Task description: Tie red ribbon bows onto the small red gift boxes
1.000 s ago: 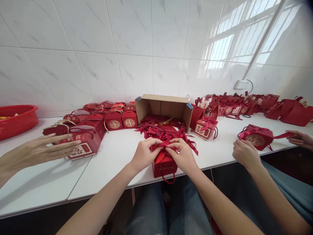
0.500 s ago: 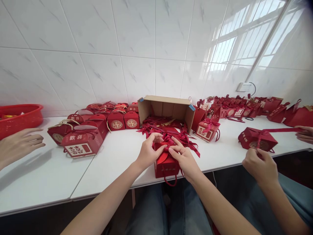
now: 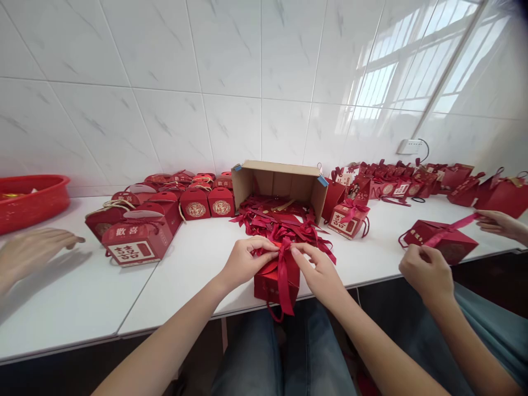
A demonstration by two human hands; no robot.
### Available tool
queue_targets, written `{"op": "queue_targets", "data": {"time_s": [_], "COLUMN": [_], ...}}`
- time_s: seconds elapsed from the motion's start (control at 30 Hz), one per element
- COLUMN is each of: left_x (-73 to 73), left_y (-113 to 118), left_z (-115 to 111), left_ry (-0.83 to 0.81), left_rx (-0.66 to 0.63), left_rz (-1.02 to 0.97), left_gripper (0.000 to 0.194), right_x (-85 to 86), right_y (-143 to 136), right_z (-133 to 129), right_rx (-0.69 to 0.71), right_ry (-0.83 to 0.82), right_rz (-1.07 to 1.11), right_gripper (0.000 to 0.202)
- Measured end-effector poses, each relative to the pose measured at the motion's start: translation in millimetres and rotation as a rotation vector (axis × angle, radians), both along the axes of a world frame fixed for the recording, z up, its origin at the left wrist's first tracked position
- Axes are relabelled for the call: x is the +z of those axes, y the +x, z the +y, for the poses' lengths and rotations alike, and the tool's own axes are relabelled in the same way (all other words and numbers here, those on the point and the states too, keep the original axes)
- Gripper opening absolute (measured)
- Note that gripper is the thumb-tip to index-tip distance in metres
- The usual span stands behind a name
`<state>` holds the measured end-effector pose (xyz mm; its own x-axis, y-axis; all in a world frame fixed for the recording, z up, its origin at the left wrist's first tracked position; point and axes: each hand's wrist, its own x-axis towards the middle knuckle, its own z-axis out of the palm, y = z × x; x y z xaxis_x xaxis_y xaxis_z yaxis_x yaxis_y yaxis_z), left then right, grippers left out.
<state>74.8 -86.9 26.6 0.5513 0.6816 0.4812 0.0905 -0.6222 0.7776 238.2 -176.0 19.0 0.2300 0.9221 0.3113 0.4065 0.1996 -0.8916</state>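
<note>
At the table's front edge stands a small red gift box [image 3: 268, 283] with a cord handle hanging at its front. A red ribbon [image 3: 284, 278] is looped at the top of the box, and one tail drops down over its front. My left hand [image 3: 251, 258] pinches the ribbon from the left with thumb and forefinger together. From the right, my right hand [image 3: 314, 268] pinches the ribbon near the same loop. Behind the box, a heap of red ribbons [image 3: 284, 220] spills out of a cardboard box [image 3: 284, 184] lying on its side.
Red gift boxes [image 3: 136, 242] crowd the left; more red bags [image 3: 396, 184] line the right by the wall. A red basin [image 3: 33, 203] stands far left near a co-worker's hand [image 3: 37, 253]. At right, a co-worker's hands [image 3: 429, 275] stretch ribbon over another box [image 3: 457, 245].
My hands have drawn slightly apart at the ribbon, and a wide tail now hangs over the box front. The right co-worker's box has turned; the left co-worker's hand has lowered.
</note>
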Motion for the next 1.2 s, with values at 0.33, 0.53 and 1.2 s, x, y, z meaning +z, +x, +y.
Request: {"op": "queue_targets", "data": {"time_s": [0.33, 0.53, 1.2], "left_x": [11.2, 24.1, 56.7], "left_y": [-4.3, -6.2, -9.8], "left_z": [7.0, 8.6, 20.5], "left_ry": [-0.147, -0.116, 0.076], "left_rx": [-0.159, -0.193, -0.146], "left_rz": [0.096, 0.211, 0.505], "left_gripper": [0.013, 0.012, 0.017], "right_x": [14.5, 29.5, 13.5], "right_y": [11.6, 19.2, 34.3], "right_z": [-16.0, -3.6, 21.5], "right_rx": [-0.202, 0.1, 0.465], "right_ry": [0.271, 0.035, 0.337], "right_rz": [-0.674, -0.366, -0.873], "right_gripper": [0.02, 0.042, 0.049]}}
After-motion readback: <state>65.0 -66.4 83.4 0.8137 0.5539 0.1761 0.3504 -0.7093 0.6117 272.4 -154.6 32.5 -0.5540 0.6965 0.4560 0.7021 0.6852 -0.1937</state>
